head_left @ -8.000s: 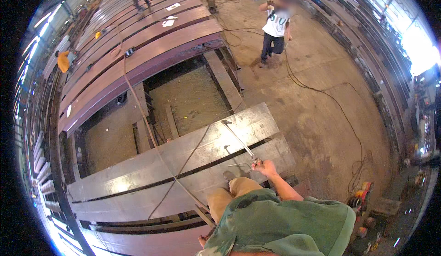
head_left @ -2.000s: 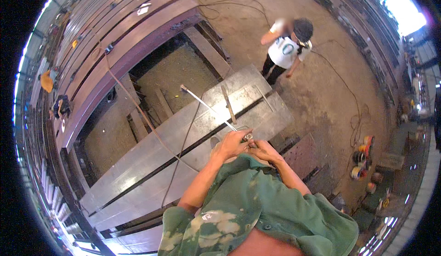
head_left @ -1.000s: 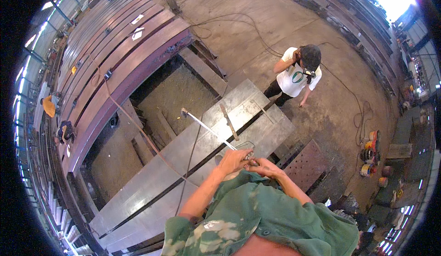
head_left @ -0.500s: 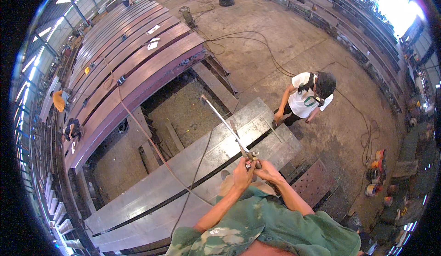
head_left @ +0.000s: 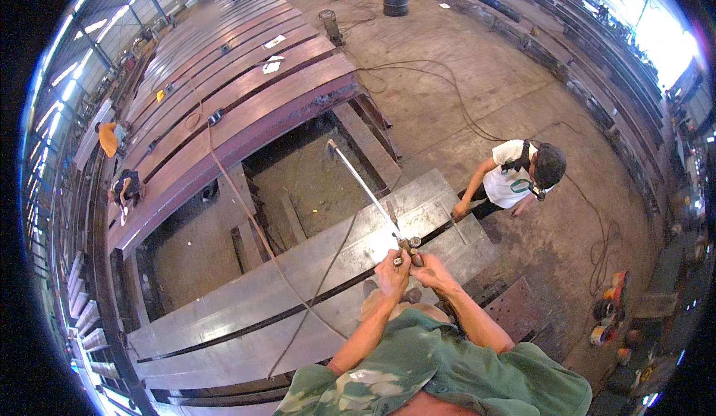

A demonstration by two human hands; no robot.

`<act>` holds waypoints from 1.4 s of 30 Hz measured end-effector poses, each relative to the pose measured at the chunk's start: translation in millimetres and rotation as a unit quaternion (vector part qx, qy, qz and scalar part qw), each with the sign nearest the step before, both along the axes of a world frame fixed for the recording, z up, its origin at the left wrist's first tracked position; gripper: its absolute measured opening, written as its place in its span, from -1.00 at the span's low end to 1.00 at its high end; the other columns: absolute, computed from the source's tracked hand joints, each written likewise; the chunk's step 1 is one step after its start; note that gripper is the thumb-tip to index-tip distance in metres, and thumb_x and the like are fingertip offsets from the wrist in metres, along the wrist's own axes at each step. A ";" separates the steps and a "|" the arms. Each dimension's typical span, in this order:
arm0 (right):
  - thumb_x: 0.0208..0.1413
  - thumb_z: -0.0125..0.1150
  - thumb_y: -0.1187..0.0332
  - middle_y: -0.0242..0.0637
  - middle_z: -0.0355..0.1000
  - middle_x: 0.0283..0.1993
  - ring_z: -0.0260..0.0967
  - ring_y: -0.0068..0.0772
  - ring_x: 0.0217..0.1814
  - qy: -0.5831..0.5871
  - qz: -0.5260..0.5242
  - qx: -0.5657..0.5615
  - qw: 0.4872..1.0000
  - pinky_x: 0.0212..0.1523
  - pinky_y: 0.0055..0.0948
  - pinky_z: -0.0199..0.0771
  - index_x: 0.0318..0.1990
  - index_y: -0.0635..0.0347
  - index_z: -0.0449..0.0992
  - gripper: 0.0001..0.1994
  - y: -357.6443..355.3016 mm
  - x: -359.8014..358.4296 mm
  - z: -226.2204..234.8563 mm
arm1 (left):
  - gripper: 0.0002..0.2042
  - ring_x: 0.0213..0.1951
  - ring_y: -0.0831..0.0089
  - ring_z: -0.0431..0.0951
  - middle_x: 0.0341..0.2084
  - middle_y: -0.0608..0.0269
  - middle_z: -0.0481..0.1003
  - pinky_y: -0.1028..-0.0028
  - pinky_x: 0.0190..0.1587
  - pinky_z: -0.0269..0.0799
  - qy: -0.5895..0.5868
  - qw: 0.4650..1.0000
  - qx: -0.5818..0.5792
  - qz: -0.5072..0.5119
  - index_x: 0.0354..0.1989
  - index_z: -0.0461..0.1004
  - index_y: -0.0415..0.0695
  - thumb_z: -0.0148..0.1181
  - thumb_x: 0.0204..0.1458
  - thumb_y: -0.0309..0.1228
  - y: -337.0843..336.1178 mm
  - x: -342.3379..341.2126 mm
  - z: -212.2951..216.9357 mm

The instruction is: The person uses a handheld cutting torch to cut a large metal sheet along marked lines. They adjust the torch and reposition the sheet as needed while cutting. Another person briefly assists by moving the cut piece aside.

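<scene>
Hiding the torso and legs below the green camouflage shirt (head_left: 447,371), with the lower frame edge cutting it off. Blurring into one dark cluster at the torch's valve end, so the finger positions there staying hard to make out.

Holding a long cutting torch (head_left: 369,192) in both hands at picture centre: left hand (head_left: 393,273) wrapping closed around the handle end, right hand (head_left: 434,273) just beside it at 3 o'clock, fingers curled onto the valve body; both grips closed tight on the tool. Pointing its long axis toward 11 o'clock, the thin metal tube running straight from the hands up to a small angled tip (head_left: 330,146) hanging over the pit (head_left: 298,185) between the beams.

Lying under the hands, two broad grey steel plates (head_left: 298,296), flat, dull and scuffed, parted by a dark narrow gap running toward 2 o'clock. Trailing across them, thin hoses (head_left: 313,296) curving down to 6 o'clock. Stretching at 10 to 12 o'clock, long reddish-brown steel beams (head_left: 239,95), smooth and glossy. Covering the right side, a rough stained concrete floor (head_left: 485,88) with black cables looping over it.

Standing at 3 o'clock, another person in a white shirt (head_left: 507,181), bending toward the plate edge, one hand resting on it. Crouching at 9 o'clock, two more small figures, details too tiny to tell.
</scene>
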State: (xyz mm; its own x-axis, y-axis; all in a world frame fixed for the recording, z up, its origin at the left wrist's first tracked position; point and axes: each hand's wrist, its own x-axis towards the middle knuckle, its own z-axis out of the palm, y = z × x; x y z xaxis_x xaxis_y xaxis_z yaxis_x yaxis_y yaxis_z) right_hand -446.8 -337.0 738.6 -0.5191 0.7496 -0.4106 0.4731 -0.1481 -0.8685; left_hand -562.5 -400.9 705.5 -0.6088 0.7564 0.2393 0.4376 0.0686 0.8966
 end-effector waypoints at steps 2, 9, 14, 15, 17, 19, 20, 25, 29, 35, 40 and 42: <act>0.15 0.24 0.05 -0.45 0.29 -0.57 0.14 -0.60 -0.60 -0.021 0.013 -0.014 1.000 -0.59 -0.44 0.18 -0.25 0.22 0.49 -0.65 0.9 -2.7 13.6 | -0.86 -0.47 0.12 0.61 -0.42 0.06 0.59 0.24 -0.39 0.53 0.041 0.998 -0.007 -0.042 -0.27 0.50 -0.15 0.30 0.11 -0.38 -2.2 -6.1 -5.7; 0.05 0.31 0.35 -0.45 0.33 -0.56 0.21 -0.57 -0.63 -0.015 -0.013 -0.098 0.995 -0.62 -0.47 0.17 -0.34 0.18 0.46 -0.85 -4.3 -3.8 37.4 | -0.83 -0.33 0.17 0.59 -0.33 0.23 0.43 0.22 -0.35 0.52 0.162 0.971 -0.014 -0.173 -0.24 0.45 -0.03 0.30 0.08 -0.30 -10.1 -20.3 11.0; 0.04 0.27 0.46 -0.46 0.26 -0.58 0.13 -0.59 -0.67 -0.001 -0.020 -0.136 0.990 -0.64 -0.47 0.13 -0.36 0.16 0.40 -0.87 -3.4 -4.8 31.9 | -0.71 -0.27 0.08 0.59 -0.19 0.22 0.48 0.16 -0.29 0.55 0.150 0.975 0.002 -0.164 -0.04 0.45 -0.03 0.27 0.07 -0.31 -14.4 -18.7 6.0; 0.04 0.27 0.46 -0.46 0.25 -0.59 0.12 -0.59 -0.68 0.008 -0.018 -0.136 0.991 -0.65 -0.47 0.12 -0.37 0.17 0.39 -0.87 -2.6 -4.8 31.0 | -0.72 -0.28 0.08 0.59 -0.22 0.20 0.48 0.16 -0.31 0.55 0.146 0.977 0.005 -0.154 -0.05 0.46 -0.04 0.27 0.07 -0.31 -13.8 -18.1 6.8; 0.05 0.26 0.46 -0.46 0.23 -0.60 0.11 -0.59 -0.68 0.024 -0.013 -0.137 0.990 -0.66 -0.46 0.10 -0.39 0.18 0.37 -0.86 -1.2 -2.1 31.2 | -0.74 -0.31 0.07 0.59 -0.27 0.16 0.49 0.17 -0.33 0.53 0.136 0.982 0.010 -0.133 -0.09 0.48 -0.06 0.28 0.07 -0.31 -12.7 -13.9 10.6; 0.05 0.25 0.45 -0.46 0.23 -0.60 0.11 -0.59 -0.68 0.020 -0.030 -0.128 0.991 -0.66 -0.46 0.10 -0.42 0.17 0.36 -0.85 -2.4 -3.7 36.9 | -0.82 -0.39 0.08 0.57 -0.37 0.15 0.45 0.18 -0.38 0.50 0.118 0.987 0.039 -0.101 -0.22 0.44 -0.11 0.27 0.11 -0.33 -5.9 -9.8 11.8; 0.06 0.24 0.44 -0.46 0.24 -0.60 0.11 -0.59 -0.68 0.019 -0.038 -0.124 0.991 -0.66 -0.45 0.10 -0.43 0.17 0.35 -0.85 -2.6 -5.1 39.4 | -0.83 -0.43 0.09 0.56 -0.43 0.14 0.43 0.19 -0.41 0.48 0.111 0.989 0.054 -0.085 -0.29 0.42 -0.13 0.26 0.13 -0.34 -2.6 -8.5 11.8; 0.06 0.23 0.42 -0.43 0.26 -0.59 0.13 -0.56 -0.68 0.004 -0.037 -0.112 0.993 -0.65 -0.42 0.14 -0.46 0.18 0.36 -0.84 -0.4 -2.5 44.0 | -0.85 -0.43 0.06 0.54 -0.39 0.11 0.47 0.18 -0.40 0.47 0.051 0.991 0.092 -0.088 -0.30 0.40 -0.15 0.23 0.15 -0.36 2.9 -4.6 17.0; 0.07 0.24 0.39 -0.43 0.28 -0.58 0.16 -0.56 -0.67 -0.004 -0.062 -0.103 0.993 -0.64 -0.41 0.17 -0.45 0.20 0.38 -0.83 -1.3 -4.6 46.2 | -0.82 -0.39 0.03 0.54 -0.36 0.09 0.48 0.17 -0.37 0.48 0.084 0.988 0.086 -0.095 -0.27 0.39 -0.15 0.22 0.16 -0.33 5.0 -4.6 12.4; 0.08 0.26 0.36 -0.46 0.28 -0.58 0.16 -0.58 -0.67 0.015 -0.066 -0.105 0.992 -0.63 -0.46 0.19 -0.39 0.19 0.43 -0.86 -3.6 -7.3 54.1 | -0.76 -0.34 0.02 0.56 -0.32 0.04 0.50 0.18 -0.35 0.48 0.012 0.995 0.054 -0.085 -0.17 0.41 -0.15 0.23 0.17 -0.27 5.0 3.0 2.6; 0.04 0.32 0.40 -0.53 0.21 -0.61 0.09 -0.63 -0.68 0.024 -0.065 -0.116 0.991 -0.65 -0.47 0.12 -0.37 0.12 0.41 -0.85 3.4 4.1 46.0 | -0.63 -0.23 -0.03 0.55 -0.26 -0.12 0.46 0.11 -0.17 0.46 -0.075 0.997 -0.010 0.020 -0.09 0.38 -0.21 0.22 0.20 -0.12 5.9 -12.2 28.6; 0.00 0.37 0.42 -0.56 0.18 -0.62 0.06 -0.64 -0.69 0.034 -0.071 -0.128 0.989 -0.66 -0.48 0.08 -0.41 0.09 0.42 -0.83 2.4 16.5 38.8 | -0.61 -0.20 -0.14 0.49 -0.25 -0.18 0.43 0.06 -0.08 0.40 -0.142 0.989 -0.022 0.032 -0.05 0.33 -0.26 0.06 0.30 -0.11 10.4 -33.8 30.1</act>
